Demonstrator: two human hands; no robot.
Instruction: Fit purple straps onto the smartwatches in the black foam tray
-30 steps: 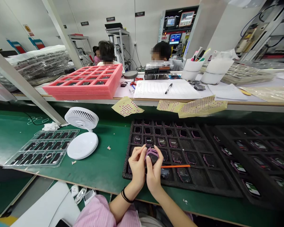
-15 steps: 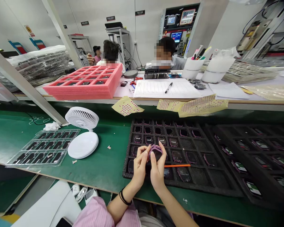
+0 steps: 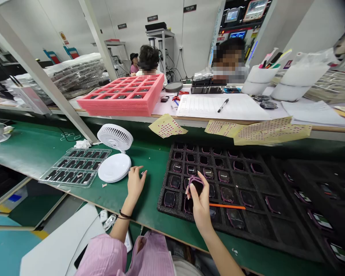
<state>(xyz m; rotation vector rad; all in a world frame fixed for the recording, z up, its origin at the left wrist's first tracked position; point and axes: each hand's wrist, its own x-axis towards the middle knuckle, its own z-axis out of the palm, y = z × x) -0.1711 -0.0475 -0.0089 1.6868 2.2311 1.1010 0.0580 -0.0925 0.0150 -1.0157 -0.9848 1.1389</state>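
My right hand point(image 3: 200, 197) grips a purple-framed watch case point(image 3: 196, 184) with a dark face, held over the black foam tray point(image 3: 168, 180). Several similar purple-framed pieces sit in the tray's compartments. An orange stick point(image 3: 227, 206) lies across the tray, just right of my right hand. Over the green bench, beside the round white base of a small fan point(image 3: 114, 168), is my left hand point(image 3: 136, 182). Its fingers are spread, and a tiny pale scrap point(image 3: 144, 173) shows at the fingertips; whether it is touched cannot be made out.
A clear plastic tray point(image 3: 74, 166) of black parts lies left of the fan. On the shelf above stand a pink foam tray point(image 3: 120, 105), a paper sheet point(image 3: 207, 105) with a pen, and white cups. More black trays point(image 3: 299, 180) lie at right. People sit across the shelf.
My left hand has let go of the watch case and moved left towards the fan. My right hand still holds the case. The camera view has shifted left.
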